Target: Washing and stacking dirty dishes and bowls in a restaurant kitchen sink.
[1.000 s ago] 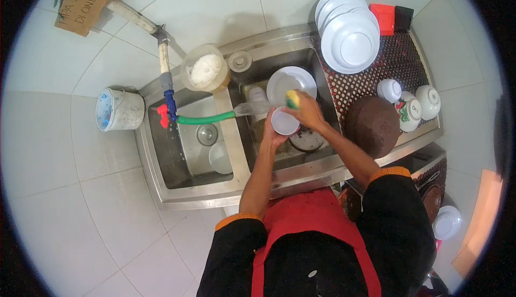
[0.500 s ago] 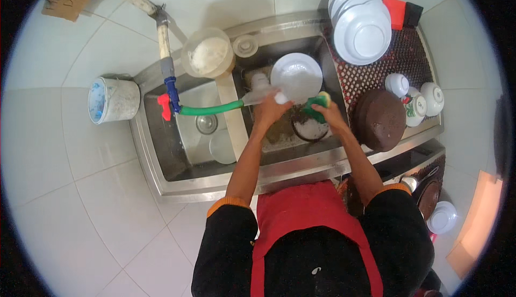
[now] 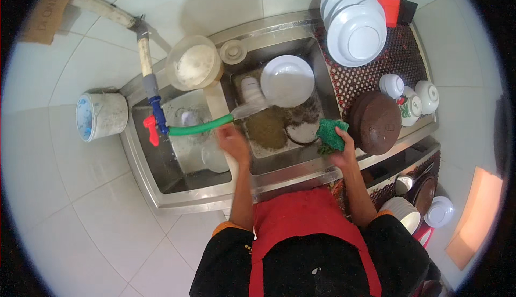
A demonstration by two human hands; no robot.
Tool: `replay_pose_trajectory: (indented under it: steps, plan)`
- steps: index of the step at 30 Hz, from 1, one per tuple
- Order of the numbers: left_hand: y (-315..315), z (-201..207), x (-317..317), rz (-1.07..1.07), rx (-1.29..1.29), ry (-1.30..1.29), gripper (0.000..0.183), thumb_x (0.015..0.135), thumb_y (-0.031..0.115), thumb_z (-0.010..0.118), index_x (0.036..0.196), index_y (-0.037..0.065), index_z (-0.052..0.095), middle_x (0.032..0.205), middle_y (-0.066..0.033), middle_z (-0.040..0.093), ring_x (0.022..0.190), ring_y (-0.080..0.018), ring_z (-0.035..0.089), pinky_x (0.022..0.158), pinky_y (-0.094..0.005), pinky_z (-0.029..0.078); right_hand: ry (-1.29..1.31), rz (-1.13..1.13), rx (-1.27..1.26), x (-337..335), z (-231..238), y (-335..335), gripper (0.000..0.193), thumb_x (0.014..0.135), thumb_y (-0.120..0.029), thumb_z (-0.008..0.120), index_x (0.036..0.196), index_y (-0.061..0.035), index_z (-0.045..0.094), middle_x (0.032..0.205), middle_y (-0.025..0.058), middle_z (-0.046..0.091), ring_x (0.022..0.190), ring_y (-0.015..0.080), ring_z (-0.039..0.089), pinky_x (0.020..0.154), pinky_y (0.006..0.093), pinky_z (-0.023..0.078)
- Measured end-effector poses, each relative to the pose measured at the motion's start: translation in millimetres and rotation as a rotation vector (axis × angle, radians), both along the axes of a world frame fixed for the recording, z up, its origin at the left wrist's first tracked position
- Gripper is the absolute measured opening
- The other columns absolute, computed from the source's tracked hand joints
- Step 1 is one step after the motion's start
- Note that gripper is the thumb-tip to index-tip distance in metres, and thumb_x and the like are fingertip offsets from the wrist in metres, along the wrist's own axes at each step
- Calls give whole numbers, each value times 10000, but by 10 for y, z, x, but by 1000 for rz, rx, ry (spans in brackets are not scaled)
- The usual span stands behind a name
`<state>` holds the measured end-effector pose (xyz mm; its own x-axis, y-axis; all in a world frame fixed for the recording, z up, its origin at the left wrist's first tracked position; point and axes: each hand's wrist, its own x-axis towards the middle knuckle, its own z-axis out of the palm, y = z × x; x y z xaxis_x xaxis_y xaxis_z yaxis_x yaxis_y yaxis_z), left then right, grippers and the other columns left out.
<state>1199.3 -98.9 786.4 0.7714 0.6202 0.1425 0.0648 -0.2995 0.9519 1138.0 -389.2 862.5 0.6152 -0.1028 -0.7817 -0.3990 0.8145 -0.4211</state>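
My right hand grips a green scouring sponge at the right edge of the right basin. Over the divider between the two basins is my left hand, blurred, fingers loosely stretched toward the left basin, nothing visible in them. A small whitish object, smeared, lies in the left basin near the drain. Just above my left hand runs a green hose, its clear end over the right basin. In that basin are a white plate, a white cup and a dark-rimmed round dish with suds.
A tub of suds and a round lid sit behind the basins. Stacked white plates, a brown round pot and several bowls occupy the right drainboard. A white bucket stands left; a red-handled tap hangs over the left basin.
My left hand has moved left from the right basin to the divider and let go of a small white object. The right hand has drawn back toward me with the sponge. The view has shifted slightly.
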Motion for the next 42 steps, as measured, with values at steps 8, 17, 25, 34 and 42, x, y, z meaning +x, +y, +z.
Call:
replay_pose_trajectory:
  steps: [8, 17, 25, 34, 42]
  plan:
    - [-1442, -1980, 426, -473, -264, 1119, 488, 847, 308, 641, 1159, -43, 509, 1121, -211, 584, 1048, -331, 573, 843, -435, 469, -35, 0, 125, -208, 146, 6, 360, 840, -261, 621, 1136, -77, 531, 1039, 113, 605, 920, 260, 592, 805, 407, 482]
    - [-1079, -1810, 385, -1099, 469, 1244, 592, 840, 530, 595, 974, -46, 584, 1054, -295, 575, 953, -346, 597, 786, -451, 478, 12, 47, 18, -328, 132, -193, 408, 829, -246, 645, 1195, -185, 477, 1113, 76, 579, 1016, 254, 569, 843, 436, 468]
    - [-741, -2171, 677, -64, -1024, 808, 713, 822, 587, 539, 1362, 154, 372, 1434, -104, 343, 1291, -303, 334, 955, -538, 335, -56, 75, 5, -281, 221, -101, 435, 844, -243, 632, 1221, -85, 488, 1141, 112, 584, 1046, 277, 568, 883, 451, 460]
    - [-586, -2442, 633, 1, -1141, 599, 653, 842, 550, 523, 1360, 181, 372, 1370, -68, 373, 1208, -262, 364, 916, -481, 348, -92, 30, 106, -373, 207, -73, 404, 839, -251, 618, 1195, -107, 492, 1102, 111, 586, 953, 271, 574, 751, 431, 486]
    - [-486, -2325, 700, 59, -1188, 544, 592, 854, 514, 520, 1335, 191, 401, 1279, -46, 442, 1099, -225, 431, 864, -425, 375, -128, 111, 166, -231, 163, 160, 415, 808, -239, 604, 1174, -81, 489, 1102, 119, 577, 907, 264, 567, 671, 421, 481]
